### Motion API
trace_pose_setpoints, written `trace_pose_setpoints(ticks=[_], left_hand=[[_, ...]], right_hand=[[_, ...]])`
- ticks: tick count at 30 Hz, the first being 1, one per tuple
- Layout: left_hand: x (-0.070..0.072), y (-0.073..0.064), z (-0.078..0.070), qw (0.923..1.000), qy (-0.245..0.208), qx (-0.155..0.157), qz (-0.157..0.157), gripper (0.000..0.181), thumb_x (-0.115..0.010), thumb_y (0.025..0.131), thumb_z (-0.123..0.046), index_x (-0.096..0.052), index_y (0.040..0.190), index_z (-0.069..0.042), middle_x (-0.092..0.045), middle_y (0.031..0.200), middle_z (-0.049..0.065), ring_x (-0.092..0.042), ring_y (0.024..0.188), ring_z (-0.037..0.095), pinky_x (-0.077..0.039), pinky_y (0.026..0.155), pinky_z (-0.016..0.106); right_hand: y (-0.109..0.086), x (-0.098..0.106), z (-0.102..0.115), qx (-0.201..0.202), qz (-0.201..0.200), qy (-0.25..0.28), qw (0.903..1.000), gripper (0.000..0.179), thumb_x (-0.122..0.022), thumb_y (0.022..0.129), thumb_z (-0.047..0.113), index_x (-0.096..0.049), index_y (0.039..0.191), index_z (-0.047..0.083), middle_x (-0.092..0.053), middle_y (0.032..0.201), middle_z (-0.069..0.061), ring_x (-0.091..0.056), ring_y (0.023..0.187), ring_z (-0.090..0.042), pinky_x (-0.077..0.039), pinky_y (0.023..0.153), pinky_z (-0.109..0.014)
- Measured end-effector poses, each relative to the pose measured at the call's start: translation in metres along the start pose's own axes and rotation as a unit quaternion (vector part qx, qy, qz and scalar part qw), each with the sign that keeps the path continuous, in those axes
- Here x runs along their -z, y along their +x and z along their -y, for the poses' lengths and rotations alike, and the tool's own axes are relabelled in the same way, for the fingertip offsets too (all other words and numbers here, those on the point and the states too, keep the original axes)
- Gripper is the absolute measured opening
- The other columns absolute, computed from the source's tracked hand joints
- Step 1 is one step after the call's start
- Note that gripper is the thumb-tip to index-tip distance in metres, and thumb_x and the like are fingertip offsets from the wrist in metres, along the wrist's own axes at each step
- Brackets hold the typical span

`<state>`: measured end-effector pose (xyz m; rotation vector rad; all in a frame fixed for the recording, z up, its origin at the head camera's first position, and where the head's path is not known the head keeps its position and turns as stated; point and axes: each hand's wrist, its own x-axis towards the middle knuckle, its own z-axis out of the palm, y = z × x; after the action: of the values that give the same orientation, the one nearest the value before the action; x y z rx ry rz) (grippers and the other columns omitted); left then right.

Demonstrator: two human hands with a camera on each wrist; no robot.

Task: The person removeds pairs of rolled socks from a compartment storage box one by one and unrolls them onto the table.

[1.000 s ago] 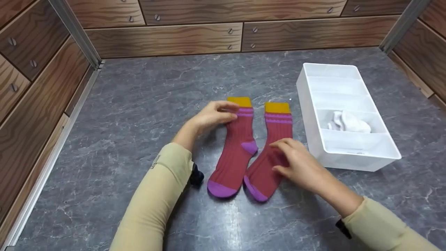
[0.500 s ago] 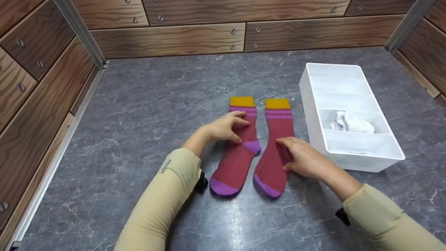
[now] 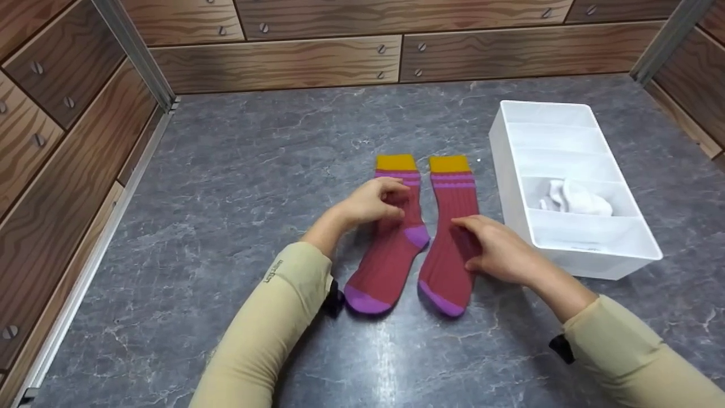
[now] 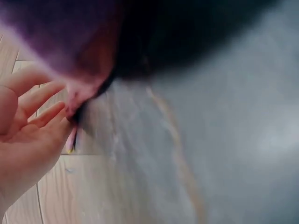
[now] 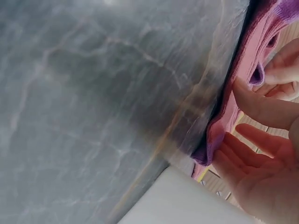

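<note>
Two maroon socks with mustard cuffs and purple stripes and toes lie flat side by side in the head view. Over the leg of the left sock (image 3: 382, 266) is my left hand (image 3: 371, 201), its fingers loosely bent near the striped part; in the left wrist view its fingers (image 4: 44, 95) are relaxed beside the blurred fabric. My right hand (image 3: 501, 249) rests its thumb and fingertips on the right sock (image 3: 447, 255), along its outer side. In the right wrist view, the fingers (image 5: 243, 154) touch the sock's edge without wrapping round it.
A white divided box (image 3: 595, 258) stands to the right, close to my right hand. One of its compartments holds a crumpled white cloth item (image 3: 578, 198). Wood-patterned panels (image 3: 277, 68) border the grey marbled tabletop (image 3: 243, 147) at the back and sides.
The right sock has shifted slightly away from me, its toe swinging right, so it lies straighter and apart from the left toe. My left hand has moved from the cuff down the leg.
</note>
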<state>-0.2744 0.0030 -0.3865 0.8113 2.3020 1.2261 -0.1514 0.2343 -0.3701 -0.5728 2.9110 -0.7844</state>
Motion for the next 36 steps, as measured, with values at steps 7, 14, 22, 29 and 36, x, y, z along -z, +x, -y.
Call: trace_pose_setpoints(ticks=[7,14,22,29,36], left_hand=[[-0.008,-0.003,-0.036,0.986,-0.154,-0.002,-0.063,0.035,-0.06,0.089,-0.001,-0.061,0.124,0.001,-0.06,0.126,0.015,-0.055,0.117,0.027,-0.047,0.09,0.025],[-0.027,-0.008,-0.08,0.977,-0.204,-0.009,-0.062,0.03,-0.058,0.089,0.004,-0.064,0.118,0.002,-0.063,0.116,0.012,-0.061,0.102,0.023,-0.053,0.08,0.027],[-0.059,-0.005,-0.109,0.976,-0.209,-0.04,-0.047,0.029,-0.06,0.085,0.007,-0.066,0.113,0.004,-0.067,0.105,0.009,-0.064,0.089,0.016,-0.055,0.074,0.026],[-0.081,0.0,-0.123,0.9719,-0.23,-0.046,-0.019,0.026,-0.059,0.086,0.006,-0.066,0.111,0.005,-0.067,0.104,0.012,-0.064,0.091,0.017,-0.055,0.072,0.024],[-0.093,0.013,-0.134,0.9747,-0.217,-0.055,-0.012,0.025,-0.061,0.086,0.005,-0.068,0.11,0.003,-0.066,0.107,0.015,-0.062,0.084,0.01,-0.054,0.071,0.021]], right_hand=[[-0.02,0.024,0.009,0.03,-0.063,0.07,0.9951,0.053,-0.073,0.077,-0.007,-0.055,0.126,-0.004,-0.058,0.123,-0.023,-0.058,0.107,-0.041,-0.047,0.091,-0.05],[-0.049,0.06,-0.004,0.061,-0.163,0.098,0.9799,0.036,-0.072,0.078,-0.009,-0.064,0.113,-0.003,-0.067,0.11,-0.013,-0.063,0.097,-0.009,-0.048,0.081,-0.014],[-0.075,0.096,-0.055,0.001,-0.237,0.095,0.9668,0.028,-0.069,0.081,-0.008,-0.066,0.109,-0.006,-0.065,0.099,0.02,-0.06,0.085,0.008,-0.044,0.076,-0.005],[-0.09,0.113,-0.103,-0.149,-0.268,0.095,0.9471,0.035,-0.074,0.082,0.006,-0.065,0.116,-0.002,-0.056,0.091,0.034,-0.053,0.082,0.017,-0.042,0.07,-0.002],[-0.105,0.109,-0.126,-0.213,-0.216,0.082,0.9493,0.046,-0.075,0.083,0.018,-0.062,0.125,0.005,-0.058,0.103,0.019,-0.045,0.087,0.014,-0.044,0.061,-0.008]])
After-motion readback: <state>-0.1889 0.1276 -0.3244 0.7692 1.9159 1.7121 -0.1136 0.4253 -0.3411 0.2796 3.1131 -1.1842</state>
